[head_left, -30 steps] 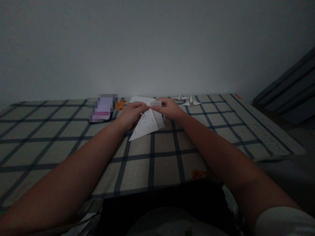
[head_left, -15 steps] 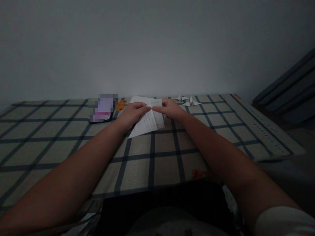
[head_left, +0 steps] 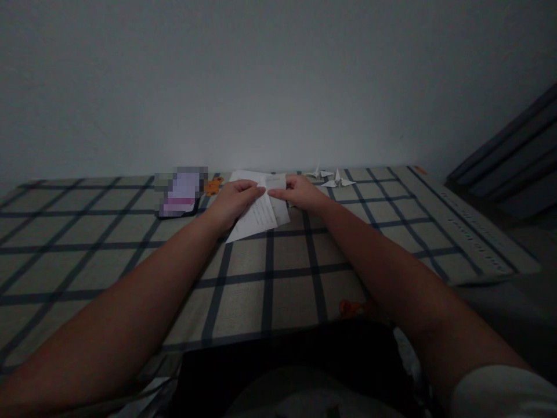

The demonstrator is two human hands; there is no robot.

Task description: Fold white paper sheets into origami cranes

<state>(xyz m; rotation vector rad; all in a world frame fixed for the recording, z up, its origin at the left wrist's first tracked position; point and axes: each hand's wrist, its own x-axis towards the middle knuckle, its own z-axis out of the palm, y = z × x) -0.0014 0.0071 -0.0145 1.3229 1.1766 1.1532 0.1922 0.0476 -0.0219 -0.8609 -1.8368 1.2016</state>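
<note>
Between my hands is a partly folded sheet of white paper with lines of print on it, held just over the checked cloth. My left hand grips its left side, thumb on top and pointing to the middle. From the right, my right hand pinches the other side, its thumb also lying on the paper. The two thumb tips nearly meet. Fingers beneath the sheet are hidden. Beyond my right hand, two folded paper cranes sit near the wall.
A phone, its screen blurred out, stands tilted at the left. An orange bear figure is beside it. The checked cloth covers the table up to the grey wall. A dark draped fabric hangs at the right.
The thumb tips have come slightly apart on the paper, and the sheet's lower edge has shifted up a little. Otherwise both arms keep their place.
</note>
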